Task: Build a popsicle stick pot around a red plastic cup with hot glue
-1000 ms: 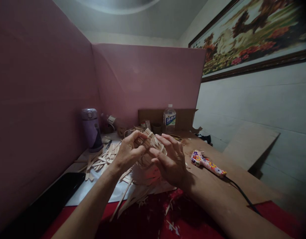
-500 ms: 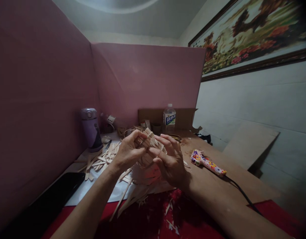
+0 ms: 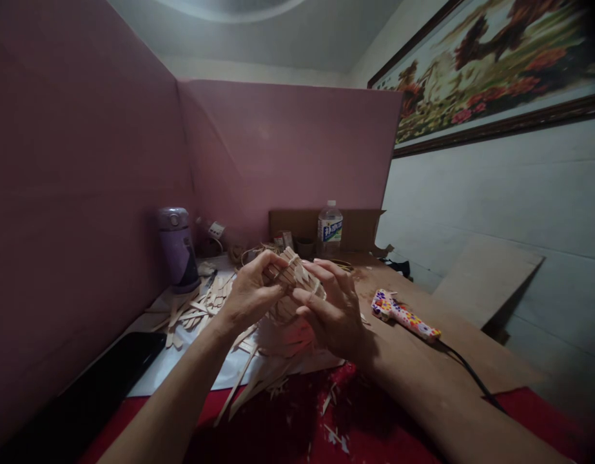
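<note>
Between my two hands, above the table, is a small tilted piece built of wooden craft sticks (image 3: 288, 274), with a pale band near its upper end. My left hand (image 3: 253, 290) grips it from the left, thumb in front and fingers behind. From the right, my right hand (image 3: 333, 309) has its thumb and fingers closed around the piece's right side. The fingers hide much of it. Loose craft sticks (image 3: 213, 298) lie in a heap to the left of my hands, and more sticks lie beneath them on a white sheet (image 3: 220, 374).
A patterned glue gun (image 3: 404, 314) with a black cord lies at the right on the wooden table (image 3: 452, 367). A purple flask (image 3: 177, 251) and a black phone (image 3: 137, 354) are at the left. Behind stand a labelled bottle (image 3: 330, 231) and cardboard (image 3: 358, 232). Red cloth (image 3: 268, 432) with scraps is in front.
The fingers of my right hand have shifted slightly on the craft-stick piece. My left hand keeps its hold, and the things on the table stay where they were.
</note>
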Tool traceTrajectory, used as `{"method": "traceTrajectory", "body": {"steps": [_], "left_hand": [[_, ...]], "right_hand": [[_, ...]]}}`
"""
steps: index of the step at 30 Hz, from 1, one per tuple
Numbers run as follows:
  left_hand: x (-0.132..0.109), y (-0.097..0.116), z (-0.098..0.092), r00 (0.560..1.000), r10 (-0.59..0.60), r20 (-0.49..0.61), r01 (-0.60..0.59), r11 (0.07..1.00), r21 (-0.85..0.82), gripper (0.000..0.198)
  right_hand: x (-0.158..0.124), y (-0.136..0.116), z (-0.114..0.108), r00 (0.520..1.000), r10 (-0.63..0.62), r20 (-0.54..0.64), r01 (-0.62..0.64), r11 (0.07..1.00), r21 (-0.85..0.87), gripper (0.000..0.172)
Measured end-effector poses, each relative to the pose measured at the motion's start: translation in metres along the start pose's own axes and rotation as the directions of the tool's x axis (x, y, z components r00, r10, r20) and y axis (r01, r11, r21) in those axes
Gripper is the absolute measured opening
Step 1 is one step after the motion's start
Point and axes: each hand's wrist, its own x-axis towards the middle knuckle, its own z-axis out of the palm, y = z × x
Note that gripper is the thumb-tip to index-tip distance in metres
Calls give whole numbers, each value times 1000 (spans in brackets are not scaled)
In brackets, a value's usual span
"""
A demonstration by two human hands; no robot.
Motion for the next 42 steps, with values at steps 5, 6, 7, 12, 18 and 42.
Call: {"method": "traceTrajectory", "body": {"steps": [5, 6, 7, 12, 18, 42], "left_hand": [[0, -1, 1, 1000, -8, 18, 8, 1000, -11, 23], [0, -2, 1, 1000, -9, 20, 9, 1000, -6, 23], [0, -2, 1, 1000, -11, 22, 11, 1000, -2, 23], [0, -2, 0, 999, 1, 37, -3, 999, 35, 21], [0, -1, 0, 1000, 11, 10, -12, 999, 31, 22], [-7, 1, 12, 998, 65, 9, -65, 981, 184, 19]], "right_hand": [[1, 3, -1, 999, -42, -8, 42, 999, -27, 22], [2, 3, -1, 999, -42, -12, 42, 999, -26, 21], [2, 3, -1, 999, -39, -16, 38, 999, -25, 21], [2, 1, -1, 1000, -8, -6, 8, 1000, -20, 19], [4, 1, -1, 999, -43, 3, 43, 999, 3, 17], [10, -5, 1, 997, 57, 45, -54, 996, -71, 14]]}}
